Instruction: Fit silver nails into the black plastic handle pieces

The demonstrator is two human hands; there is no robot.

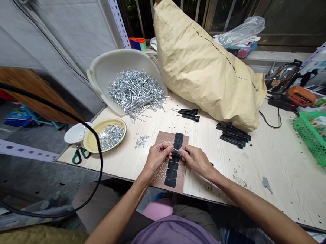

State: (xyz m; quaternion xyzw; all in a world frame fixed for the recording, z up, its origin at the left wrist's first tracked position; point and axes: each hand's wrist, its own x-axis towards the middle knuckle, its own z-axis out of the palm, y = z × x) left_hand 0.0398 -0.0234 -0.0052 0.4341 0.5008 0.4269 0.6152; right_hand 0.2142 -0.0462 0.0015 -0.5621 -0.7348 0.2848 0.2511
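Observation:
A thin metal rod (176,149) spans the small gap between my two hands, over a row of black rounded pads (171,173) on a brown board (177,186). My right hand (195,159) is closed with its fingertips on the rod's right part. A small black end (212,164) shows beside that hand; whether it joins the rod is hidden. My left hand (159,157) pinches at the rod's other end, and anything small in its fingertips is hidden. Tiny clear bits (161,174) lie scattered on the board under my left hand.
A white basin (99,67) holds many metal nail-like pins (137,90). Left are a yellow bowl (90,141) of small shiny pieces and green-handled scissors (77,157). Black-handled pieces (190,114) lie behind the board. A large paper sack (206,65) and green basket (304,133) stand beyond.

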